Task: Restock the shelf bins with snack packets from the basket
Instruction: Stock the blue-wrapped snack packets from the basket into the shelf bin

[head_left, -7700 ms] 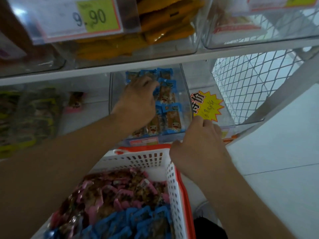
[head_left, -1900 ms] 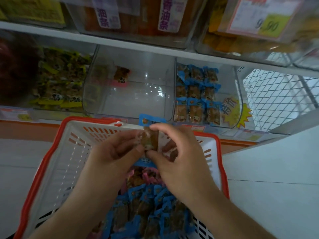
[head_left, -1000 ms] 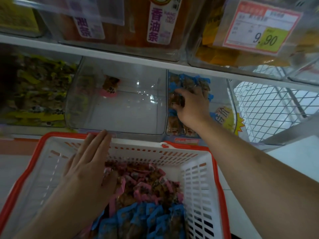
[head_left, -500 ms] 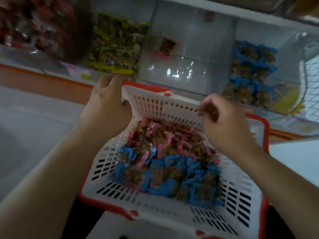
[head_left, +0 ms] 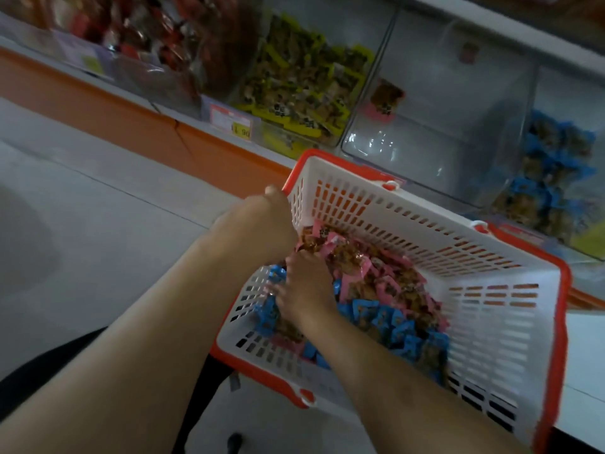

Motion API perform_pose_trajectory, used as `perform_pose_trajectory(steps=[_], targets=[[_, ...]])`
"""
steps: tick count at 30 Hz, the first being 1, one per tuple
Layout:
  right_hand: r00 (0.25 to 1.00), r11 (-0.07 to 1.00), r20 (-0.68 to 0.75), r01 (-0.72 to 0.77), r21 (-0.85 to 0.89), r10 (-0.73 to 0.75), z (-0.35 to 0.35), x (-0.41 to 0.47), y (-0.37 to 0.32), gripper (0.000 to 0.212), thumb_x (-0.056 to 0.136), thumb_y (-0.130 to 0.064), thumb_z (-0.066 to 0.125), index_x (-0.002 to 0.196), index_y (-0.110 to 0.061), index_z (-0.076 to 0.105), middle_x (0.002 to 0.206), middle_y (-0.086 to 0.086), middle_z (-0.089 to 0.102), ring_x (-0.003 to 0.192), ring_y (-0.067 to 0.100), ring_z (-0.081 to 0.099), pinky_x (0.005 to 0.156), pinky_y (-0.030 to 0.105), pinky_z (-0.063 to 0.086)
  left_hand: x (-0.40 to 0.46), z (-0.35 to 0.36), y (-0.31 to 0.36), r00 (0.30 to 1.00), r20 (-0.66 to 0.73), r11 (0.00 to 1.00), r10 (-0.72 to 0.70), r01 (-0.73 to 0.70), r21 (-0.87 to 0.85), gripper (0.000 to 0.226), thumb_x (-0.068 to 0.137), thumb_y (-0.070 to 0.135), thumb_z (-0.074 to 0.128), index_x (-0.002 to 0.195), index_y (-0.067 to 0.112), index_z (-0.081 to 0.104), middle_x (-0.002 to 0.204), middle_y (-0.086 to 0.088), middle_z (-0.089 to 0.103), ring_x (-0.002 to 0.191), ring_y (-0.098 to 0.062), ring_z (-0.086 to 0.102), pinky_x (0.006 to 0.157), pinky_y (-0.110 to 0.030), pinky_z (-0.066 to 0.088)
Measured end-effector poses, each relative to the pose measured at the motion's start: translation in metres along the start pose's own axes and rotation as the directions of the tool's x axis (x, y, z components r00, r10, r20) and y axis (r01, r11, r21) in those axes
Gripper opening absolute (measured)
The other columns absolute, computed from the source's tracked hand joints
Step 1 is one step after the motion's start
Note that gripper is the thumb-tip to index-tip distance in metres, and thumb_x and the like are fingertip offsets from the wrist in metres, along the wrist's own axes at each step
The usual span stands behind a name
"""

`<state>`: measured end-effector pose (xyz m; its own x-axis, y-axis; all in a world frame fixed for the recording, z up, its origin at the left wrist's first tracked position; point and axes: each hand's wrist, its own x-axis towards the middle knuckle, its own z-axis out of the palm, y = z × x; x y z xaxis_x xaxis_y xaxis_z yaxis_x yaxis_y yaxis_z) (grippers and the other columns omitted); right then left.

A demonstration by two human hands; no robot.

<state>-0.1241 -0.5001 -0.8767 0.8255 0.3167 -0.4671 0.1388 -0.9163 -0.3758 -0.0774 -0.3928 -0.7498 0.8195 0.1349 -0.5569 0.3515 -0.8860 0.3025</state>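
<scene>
A white basket with an orange rim sits tilted below the shelf, holding pink snack packets at the far side and blue snack packets nearer me. My left hand grips the basket's left wall at the rim. My right hand is down in the pile, its fingertips buried among blue and pink packets; its grip is hidden. A clear shelf bin holds a single pink packet. The bin to its right holds blue packets.
Left of the near-empty bin is a bin of yellow-green packets, then one of red packets. A price tag hangs on the shelf edge above the orange base. Pale floor tiles lie to the left.
My right hand has dropped from above the basket into the packet pile. My left hand stays on the basket's left side. The view has swung left and downward.
</scene>
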Motion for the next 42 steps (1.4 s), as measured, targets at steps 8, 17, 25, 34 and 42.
perform_pose_trajectory(steps=[8,17,25,34,42], targets=[[0.969,0.706,-0.048,-0.144,0.693,0.244,-0.091,-0.020,0.054,0.025,0.090,-0.019,0.084,0.109,-0.032,0.077,0.116,-0.016,0.072,0.110,0.008,0.069,0.095,0.032,0.060,0.006,-0.011,0.013,0.926,-0.367,0.947,0.091,-0.195,-0.255,0.043,0.091,0.012,0.062,0.132,0.023,0.057,0.124,0.002,0.059,0.114,-0.019,0.059,0.078,-0.023,0.045],[0.933,0.579,-0.231,0.031,0.815,0.275,-0.179,-0.090,0.128,0.025,0.087,-0.006,0.084,0.100,-0.026,0.078,0.100,-0.003,0.081,0.100,0.016,0.077,0.095,0.047,0.062,-0.028,0.026,0.079,0.842,0.069,0.700,0.536,-0.397,-0.593,0.081,0.079,0.006,0.084,0.131,0.058,0.053,0.096,0.016,0.069,0.082,-0.008,0.073,0.077,-0.034,0.063],[0.870,0.586,-0.317,0.040,0.809,0.378,-0.194,-0.105,0.164,0.017,0.087,-0.017,0.087,0.092,-0.029,0.077,0.091,-0.007,0.079,0.088,0.009,0.076,0.085,0.040,0.065,-0.045,0.063,0.121,0.835,0.038,0.626,0.548,-0.380,-0.681,0.094,0.067,0.002,0.093,0.131,0.061,0.057,0.103,0.016,0.066,0.089,-0.020,0.075,0.080,-0.033,0.063],[0.733,0.632,-0.421,-0.015,0.775,0.535,-0.230,-0.122,0.229,0.008,0.098,-0.038,0.073,0.104,-0.034,0.070,0.094,-0.019,0.070,0.087,-0.011,0.063,0.068,0.009,0.046,-0.030,0.094,0.199,0.832,-0.114,0.689,0.543,-0.520,-0.505,0.099,0.073,0.008,0.091,0.136,0.070,0.047,0.101,0.011,0.072,0.087,-0.014,0.072,0.084,-0.041,0.061],[0.538,0.617,-0.443,-0.194,0.763,0.717,-0.243,-0.141,0.313,0.032,0.092,-0.021,0.071,0.123,-0.023,0.060,0.111,-0.004,0.063,0.097,0.015,0.058,0.068,0.024,0.038,0.056,0.075,0.324,0.770,-0.172,0.774,0.615,-0.631,-0.054,0.082,0.087,0.030,0.082,0.157,0.036,0.038,0.127,0.008,0.063,0.109,-0.015,0.064,0.088,-0.029,0.055]])
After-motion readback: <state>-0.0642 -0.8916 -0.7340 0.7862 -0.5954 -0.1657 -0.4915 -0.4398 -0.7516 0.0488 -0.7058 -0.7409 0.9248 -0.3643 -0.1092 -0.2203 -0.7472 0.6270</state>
